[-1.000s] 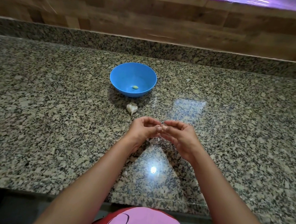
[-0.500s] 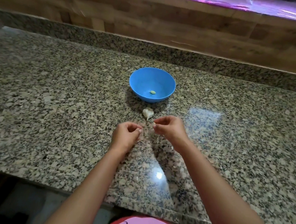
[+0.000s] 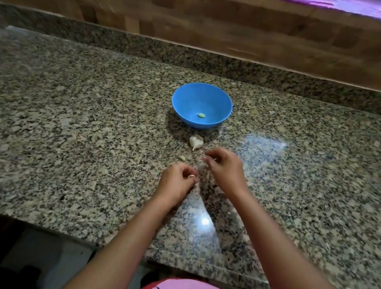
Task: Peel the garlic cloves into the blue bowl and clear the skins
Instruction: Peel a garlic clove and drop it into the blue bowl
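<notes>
The left hand (image 3: 176,182) pinches a garlic clove (image 3: 191,176); the right hand (image 3: 225,168) is curled, on what I cannot tell. 1 peeled clove (image 3: 201,115) lies in the blue bowl (image 3: 192,100); a garlic bulb (image 3: 195,141) sits just beside it.

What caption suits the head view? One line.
Left hand holds a garlic clove, right hand beside it; one peeled clove lies in the blue bowl.
</notes>
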Demonstrator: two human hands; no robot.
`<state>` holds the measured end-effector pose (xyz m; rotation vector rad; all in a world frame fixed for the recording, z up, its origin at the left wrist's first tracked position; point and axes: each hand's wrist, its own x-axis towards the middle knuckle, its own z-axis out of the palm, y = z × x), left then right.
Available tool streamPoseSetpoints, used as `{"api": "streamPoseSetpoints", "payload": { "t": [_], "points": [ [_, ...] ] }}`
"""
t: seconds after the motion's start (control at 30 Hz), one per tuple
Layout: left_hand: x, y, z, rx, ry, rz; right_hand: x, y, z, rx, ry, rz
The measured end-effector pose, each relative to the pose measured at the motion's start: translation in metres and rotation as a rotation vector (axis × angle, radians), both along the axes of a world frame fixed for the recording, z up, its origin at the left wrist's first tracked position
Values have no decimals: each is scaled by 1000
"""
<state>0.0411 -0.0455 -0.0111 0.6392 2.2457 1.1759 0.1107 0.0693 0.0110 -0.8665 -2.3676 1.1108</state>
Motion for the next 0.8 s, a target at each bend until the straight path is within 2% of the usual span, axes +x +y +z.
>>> {"api": "streamPoseSetpoints", "payload": {
  "t": [0.1,0.23,0.3,0.5,0.57,0.67,0.8],
  "points": [
    [9,6,1,-35,51,-26,38,6,-12,86,-102,16],
    [14,11,2,-35,80,-34,63,4,-39,248,-552,150],
    [14,10,3,-37,76,-20,57,1,-47,340,-633,187],
    [9,0,3,-25,16,104,10,3,-39,385,-511,378],
    [10,-7,3,-12,-13,158,17,-3,-37,358,-393,387],
    [16,-16,0,-3,2,184,45,-17,-30,217,-174,293],
    [29,-18,-1,27,-50,232,71,-26,-26,379,-170,325]
  ]
}}
